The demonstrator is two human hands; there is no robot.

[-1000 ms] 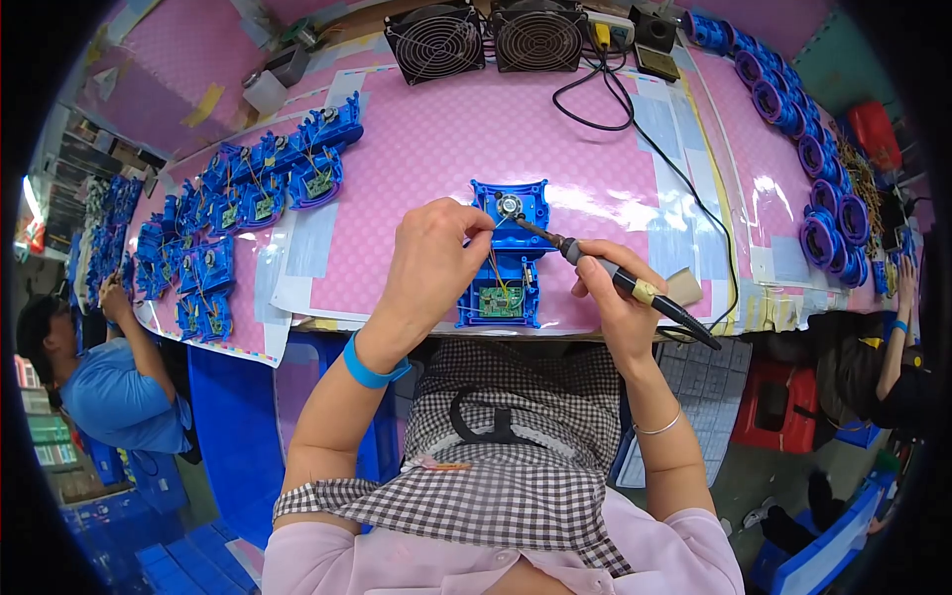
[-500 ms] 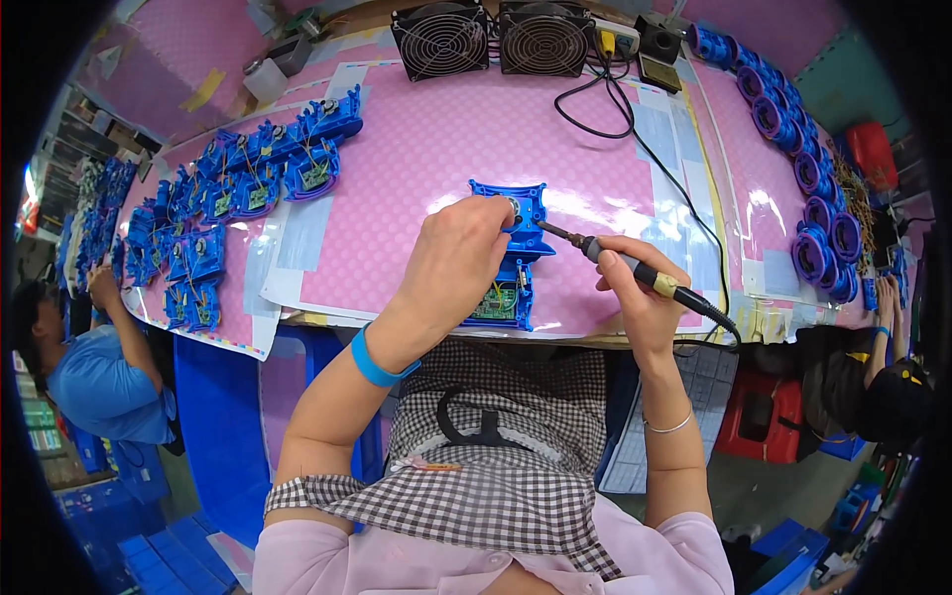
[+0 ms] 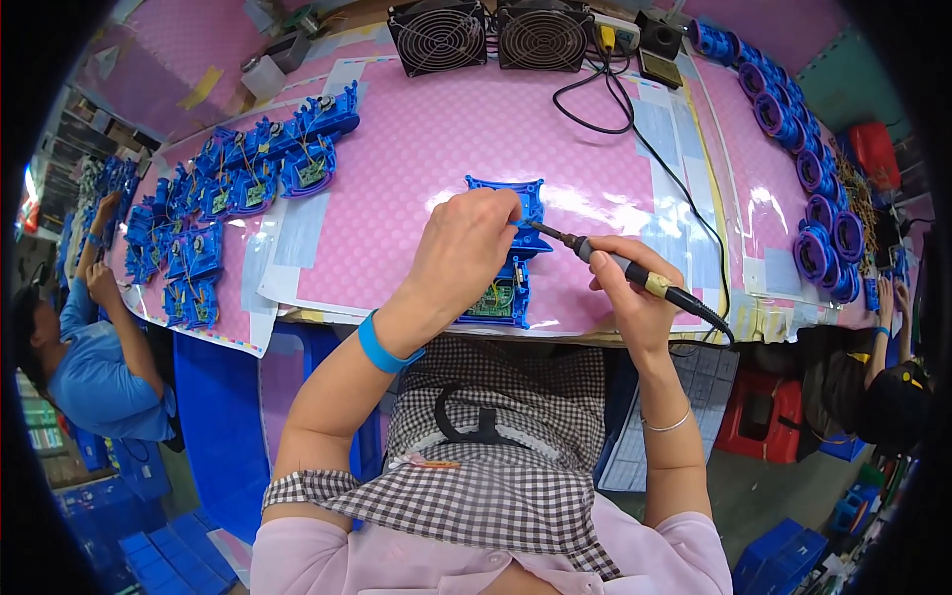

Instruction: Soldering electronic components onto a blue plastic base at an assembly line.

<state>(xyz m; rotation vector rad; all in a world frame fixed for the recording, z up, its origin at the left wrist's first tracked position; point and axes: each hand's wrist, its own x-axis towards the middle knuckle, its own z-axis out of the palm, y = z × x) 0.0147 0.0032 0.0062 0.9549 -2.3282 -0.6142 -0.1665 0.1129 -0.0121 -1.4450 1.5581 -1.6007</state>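
In front of me lies a blue plastic housing point(image 3: 534, 203) with a green circuit board point(image 3: 493, 300) and thin wires in its near part. My left hand point(image 3: 464, 241) is over its left side, fingers pinched together; whatever they hold is hidden behind them. In my right hand point(image 3: 640, 288) is a soldering iron point(image 3: 605, 256), gripped like a pen. Its tip points left and reaches the middle of the housing, close to my left fingertips. Whether the tip touches anything is too small to tell.
Several similar blue housings point(image 3: 253, 183) with boards and wires stand at the left. Blue and purple round parts point(image 3: 815, 253) line the right side. Two black fans point(image 3: 437, 38) are at the back, near a black cable point(image 3: 684, 188). Other people work at both sides.
The iron and my right hand have shifted slightly left. A round part that showed beside my left fingers is now out of sight. The person at the left has raised a hand.
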